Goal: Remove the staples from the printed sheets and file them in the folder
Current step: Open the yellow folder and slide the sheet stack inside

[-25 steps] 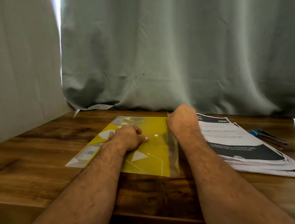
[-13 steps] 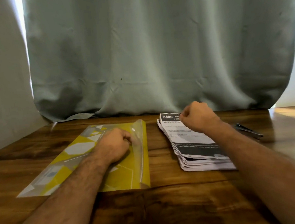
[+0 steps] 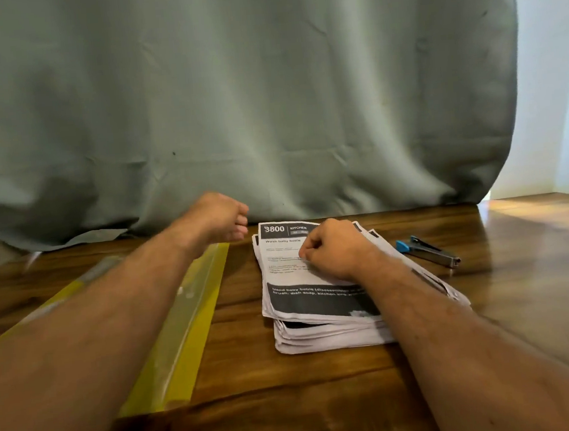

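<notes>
- Grey-green curtain (image 3: 248,98) hung across the back, and a dark wooden table (image 3: 309,402) filled the foreground.
- Printed sheets (image 3: 318,301) sat in a thick stack just right of centre, top page face up, with a bold header at its far edge.
- Right hand (image 3: 334,250) rested on that top page, fingers curled into a loose fist; whether it pinched the paper, I could not tell.
- Left hand (image 3: 223,217) hovered at eleven o'clock from the stack, fingers curled and holding nothing, above the far end of the folder.
- Yellow folder (image 3: 183,334) lay at nine o'clock from the sheets, near them but apart, its clear flap along the right edge.
- Blue-tipped staple remover (image 3: 427,251) waited at three o'clock, just beside the stack, untouched.
- My read: the step was taking up the top set. Best to steady the pile with one hand, lift only one stapled set, then bring the tool to the stapled corner and pry gently so the paper would not tear.
</notes>
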Motion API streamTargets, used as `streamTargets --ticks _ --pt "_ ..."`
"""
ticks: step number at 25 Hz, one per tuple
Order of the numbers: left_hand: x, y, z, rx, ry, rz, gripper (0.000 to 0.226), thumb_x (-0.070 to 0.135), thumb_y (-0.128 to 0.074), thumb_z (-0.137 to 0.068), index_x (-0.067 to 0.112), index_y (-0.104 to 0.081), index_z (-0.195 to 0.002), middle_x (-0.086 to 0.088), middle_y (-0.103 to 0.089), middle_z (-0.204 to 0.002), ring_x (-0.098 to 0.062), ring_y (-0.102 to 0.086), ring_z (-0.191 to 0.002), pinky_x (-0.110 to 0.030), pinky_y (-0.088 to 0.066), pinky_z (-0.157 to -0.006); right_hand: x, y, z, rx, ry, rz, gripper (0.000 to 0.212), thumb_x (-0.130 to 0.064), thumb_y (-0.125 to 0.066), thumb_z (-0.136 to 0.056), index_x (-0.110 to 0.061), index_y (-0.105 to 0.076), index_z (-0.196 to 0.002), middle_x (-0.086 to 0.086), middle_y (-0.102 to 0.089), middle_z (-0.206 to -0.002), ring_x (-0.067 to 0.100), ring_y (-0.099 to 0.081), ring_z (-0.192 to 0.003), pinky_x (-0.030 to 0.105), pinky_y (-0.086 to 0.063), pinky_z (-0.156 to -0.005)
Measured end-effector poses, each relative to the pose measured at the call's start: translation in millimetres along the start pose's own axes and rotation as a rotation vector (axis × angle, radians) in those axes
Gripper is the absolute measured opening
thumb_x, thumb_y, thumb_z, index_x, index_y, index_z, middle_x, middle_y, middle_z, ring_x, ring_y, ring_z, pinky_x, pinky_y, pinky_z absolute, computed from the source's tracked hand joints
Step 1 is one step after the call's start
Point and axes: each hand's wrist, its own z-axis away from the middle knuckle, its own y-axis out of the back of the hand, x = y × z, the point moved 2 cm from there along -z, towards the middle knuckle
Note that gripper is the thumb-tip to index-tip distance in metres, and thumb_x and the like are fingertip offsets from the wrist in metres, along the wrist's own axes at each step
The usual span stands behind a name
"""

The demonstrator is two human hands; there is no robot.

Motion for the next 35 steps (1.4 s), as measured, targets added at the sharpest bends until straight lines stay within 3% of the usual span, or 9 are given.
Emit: streamTargets --ticks 3,8,11,15,20,24,27,29,35 --pt "-18 -38 -33 -0.039 0.152 -0.075 0.026 0.01 -0.033 -0.106 0.002 -0.057 -0.112 -0.017 -0.065 -0.092 -0.021 -0.062 -0.067 -0.023 -0.056 -0.051 3 -2 -4 -0.042 0.04 0.032 0.018 -0.018 -0.061 -0.087 -0.019 -0.079 -0.085 -0.003 -0.074 -0.091 0.013 -0.065 -0.086 0.024 -0.052 -0.08" --pt "-35 -55 -61 0.023 0.202 -0.132 0.035 0.013 -0.03 -0.103 0.002 -0.061 -0.092 -0.015 -0.067 -0.085 -0.021 -0.063 -0.064 -0.029 -0.057 -0.059 -1 -5 -20 -0.01 0.142 0.133 0.017 -0.024 -0.062 -0.084 -0.023 -0.077 -0.09 0.0 -0.073 -0.095 0.02 -0.066 -0.09 0.032 -0.056 -0.085" --pt "-40 -58 -67 0.043 0.178 -0.13 0.031 0.015 -0.034 -0.103 0.005 -0.063 -0.096 -0.014 -0.07 -0.085 -0.026 -0.068 -0.072 -0.037 -0.062 -0.072 -1 -10 -22 -0.022 0.137 0.123 0.015 -0.025 -0.063 -0.084 -0.024 -0.077 -0.09 0.0 -0.072 -0.095 0.02 -0.065 -0.09 0.031 -0.055 -0.084" --pt "-46 -61 -83 0.087 0.092 -0.247 0.034 0.022 -0.044 -0.095 0.007 -0.072 -0.107 -0.014 -0.076 -0.103 -0.032 -0.073 -0.095 -0.045 -0.06 -0.091 3 -10 -20 -0.014 0.124 0.085 0.014 -0.027 -0.064 -0.084 -0.027 -0.077 -0.091 -0.001 -0.071 -0.099 0.018 -0.065 -0.091 0.029 -0.054 -0.084" --pt "-43 -65 -59 0.148 0.067 -0.436 0.035 0.028 -0.051 -0.096 0.007 -0.071 -0.117 -0.013 -0.069 -0.123 -0.033 -0.064 -0.108 -0.031 -0.049 -0.078 2 -11 -20 -0.038 0.133 0.087 0.015 -0.024 -0.063 -0.084 -0.026 -0.078 -0.089 -0.004 -0.073 -0.095 0.017 -0.065 -0.091 0.029 -0.055 -0.084" --pt "-36 -70 -53 0.154 0.116 -0.377 0.037 0.019 -0.043 -0.102 0.0 -0.063 -0.126 -0.02 -0.061 -0.134 -0.037 -0.058 -0.121 -0.037 -0.047 -0.095 3 -12 -18 -0.034 0.124 0.081 0.014 -0.024 -0.063 -0.082 -0.026 -0.077 -0.086 -0.004 -0.073 -0.093 0.017 -0.065 -0.09 0.029 -0.054 -0.084" --pt "-39 -69 -49 0.098 0.118 -0.251 0.029 0.02 -0.053 -0.094 0.004 -0.068 -0.114 -0.013 -0.07 -0.116 -0.032 -0.067 -0.102 -0.032 -0.051 -0.083 2 -10 -16 -0.027 0.127 0.097 0.016 -0.024 -0.063 -0.084 -0.024 -0.078 -0.09 -0.002 -0.072 -0.095 0.018 -0.065 -0.09 0.028 -0.054 -0.083" --pt "-42 -70 -50 0.08 0.13 -0.156 0.026 0.023 -0.066 -0.088 0.007 -0.071 -0.108 -0.009 -0.074 -0.106 -0.029 -0.07 -0.092 -0.034 -0.056 -0.086 2 -9 -16 -0.033 0.125 0.098 0.015 -0.023 -0.064 -0.085 -0.023 -0.078 -0.091 -0.003 -0.071 -0.095 0.017 -0.064 -0.089 0.025 -0.051 -0.08" --pt "-33 -67 -44 0.194 -0.076 -0.173 0.009 0.023 -0.074 -0.084 0.018 -0.068 -0.079 -0.001 -0.076 -0.098 -0.022 -0.071 -0.094 -0.036 -0.057 -0.09 3 -8 -14 -0.036 0.08 0.063 0.013 -0.024 -0.065 -0.085 -0.023 -0.077 -0.089 -0.004 -0.071 -0.097 0.015 -0.064 -0.09 0.027 -0.054 -0.083"
